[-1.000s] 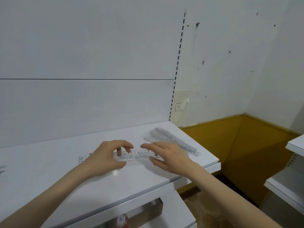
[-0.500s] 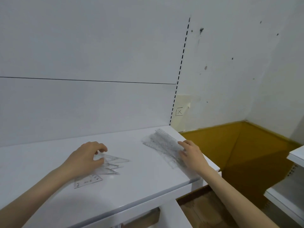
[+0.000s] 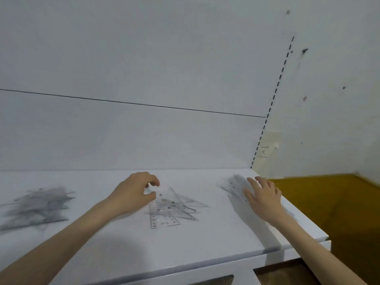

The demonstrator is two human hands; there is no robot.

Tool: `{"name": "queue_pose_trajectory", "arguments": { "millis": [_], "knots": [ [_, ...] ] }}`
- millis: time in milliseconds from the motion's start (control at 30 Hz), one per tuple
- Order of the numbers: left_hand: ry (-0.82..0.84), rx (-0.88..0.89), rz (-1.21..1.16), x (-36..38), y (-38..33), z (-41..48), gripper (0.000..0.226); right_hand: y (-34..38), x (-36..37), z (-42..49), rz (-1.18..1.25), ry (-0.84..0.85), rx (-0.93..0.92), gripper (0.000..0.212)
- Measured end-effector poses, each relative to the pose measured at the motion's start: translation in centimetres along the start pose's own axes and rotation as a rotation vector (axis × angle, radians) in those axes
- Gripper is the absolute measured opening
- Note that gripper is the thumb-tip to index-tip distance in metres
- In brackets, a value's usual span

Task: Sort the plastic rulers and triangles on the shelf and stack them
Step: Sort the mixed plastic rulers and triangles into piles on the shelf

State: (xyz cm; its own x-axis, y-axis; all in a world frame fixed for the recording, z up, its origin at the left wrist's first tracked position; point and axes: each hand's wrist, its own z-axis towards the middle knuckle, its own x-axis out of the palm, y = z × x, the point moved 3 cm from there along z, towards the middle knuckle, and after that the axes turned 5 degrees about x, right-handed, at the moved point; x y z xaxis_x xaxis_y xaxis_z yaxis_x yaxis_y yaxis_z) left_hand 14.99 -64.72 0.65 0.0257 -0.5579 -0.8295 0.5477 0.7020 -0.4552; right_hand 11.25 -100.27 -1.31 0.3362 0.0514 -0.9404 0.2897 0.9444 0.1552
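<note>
A white back panel (image 3: 144, 130) is rising behind the shelf (image 3: 205, 239), which is carrying a blurred grey heap (image 3: 37, 206) far left, fanned clear triangles (image 3: 174, 208) mid-shelf and a ruler stack (image 3: 232, 184) at its right end. The left hand (image 3: 133, 192) seems to be pinching the triangles' upper-left corner between thumb and forefinger, their points running rightward from it; the right hand (image 3: 263, 196) is resting straight, spread fingers (image 3: 251, 182) on the ruler stack.

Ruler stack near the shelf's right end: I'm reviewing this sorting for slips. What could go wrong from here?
1. The ruler stack lies fanned out close to the end of the shelf. A push from the flat right hand resting on it could slide rulers off.
2. The left hand seems to pinch one clear triangle from the overlapping triangle pile. Lifting it may drag its neighbours askew.
</note>
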Motion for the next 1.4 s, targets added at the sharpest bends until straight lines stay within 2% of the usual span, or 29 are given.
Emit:
{"name": "queue_pose_trajectory", "arguments": {
  "millis": [167,333,433,633,767,833,900,967,1033,1167,1267,1400],
  "knots": [
    [-0.091,-0.053,0.038,-4.9,5.0,-3.7,0.022,10.9,-1.0,-1.5,0.209,-0.067,-0.311,0.043],
    [-0.143,-0.132,0.079,-12.3,12.6,-10.2,0.023,26.3,-0.9,-5.5,0.358,0.015,-0.638,0.039],
    [-0.194,-0.155,0.12,-17.3,17.8,-15.7,0.02,36.3,-0.4,-8.5,0.419,0.076,-0.769,0.036],
    [-0.306,-0.305,0.156,-27.9,29.2,-28.7,0.016,55.8,2.3,-15.1,0.483,0.207,-0.919,0.028],
    [-0.309,-0.406,0.166,-31.4,35.4,-34.1,0.018,64.6,4.0,-18.8,0.411,0.263,-0.877,0.04],
    [-0.267,-0.386,0.14,-31.6,37.1,-35.0,0.013,67.1,4.5,-19.9,0.377,0.281,-0.837,0.042],
    [-0.188,-0.362,0.121,-30.9,38.1,-35.2,0.02,68.7,4.8,-20.7,0.323,0.289,-0.838,0.04],
    [-0.113,-0.35,0.133,-30.1,38.7,-35.0,0.04,69.6,5.0,-21.0,0.278,0.29,-0.843,0.038],
    [-0.116,-0.329,0.143,-30.2,39.2,-34.2,0.065,70.1,5.2,-20.9,0.254,0.273,-0.799,0.037],
    [-0.136,-0.299,0.155,-30.9,39.8,-31.7,0.058,69.9,5.0,-20.8,0.176,0.15,-0.855,0.028],
    [-0.086,-0.261,0.117,-30.6,40.0,-30.2,0.061,69.2,4.6,-21.4,0.174,-0.048,-0.987,0.029],
    [-0.063,-0.17,0.081,-29.5,39.0,-29.2,0.055,67.8,3.7,-21.8,0.205,-0.114,-1.019,0.024]
  ]
}}
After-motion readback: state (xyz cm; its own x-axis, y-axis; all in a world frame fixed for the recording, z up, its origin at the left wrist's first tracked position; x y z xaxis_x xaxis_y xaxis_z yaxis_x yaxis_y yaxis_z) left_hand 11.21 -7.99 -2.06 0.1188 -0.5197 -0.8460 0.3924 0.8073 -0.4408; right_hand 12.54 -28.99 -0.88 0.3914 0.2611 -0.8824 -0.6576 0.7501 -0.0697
